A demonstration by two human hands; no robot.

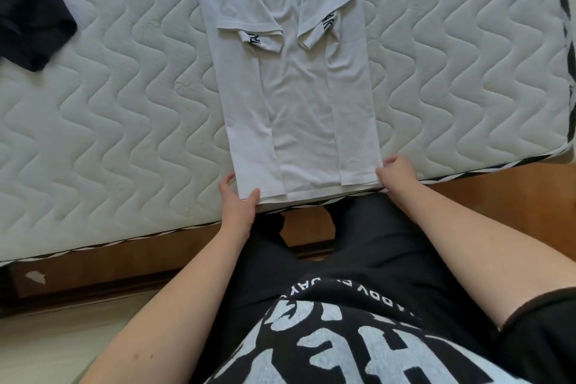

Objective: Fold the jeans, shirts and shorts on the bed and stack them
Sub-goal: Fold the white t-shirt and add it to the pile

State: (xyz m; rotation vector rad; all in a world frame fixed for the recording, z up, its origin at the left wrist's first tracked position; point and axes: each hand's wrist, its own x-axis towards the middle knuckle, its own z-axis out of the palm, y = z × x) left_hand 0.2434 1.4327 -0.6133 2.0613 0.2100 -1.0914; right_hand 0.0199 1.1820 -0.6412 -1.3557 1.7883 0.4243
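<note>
Standing at the near edge of the bed (pixel 124 109), the person has a white shirt (pixel 296 97) spread lengthwise on the quilted mattress, its hem lying right along the edge by their legs. Both long sides are folded in toward the middle, leaving a narrow strip of the back showing between them, and the two short sleeves lie turned in on top, their dark-lettered cuffs pointing toward the hem.

The left hand (pixel 237 204) grips the hem's left corner, thumb on top of the cloth and fingers curled under and beside it. The right hand (pixel 397 169) pinches the right corner the same way, fingers curled at the fabric's edge, thumb against the hem. Both corners lie flat on the mattress.

A dark navy garment (pixel 29 19) lies rumpled at the far left of the bed, well apart from the shirt; which kind it is I cannot tell. Below the mattress runs a wooden bed frame (pixel 498 178), and a pale scrap (pixel 36 277) lies at its lower left
</note>
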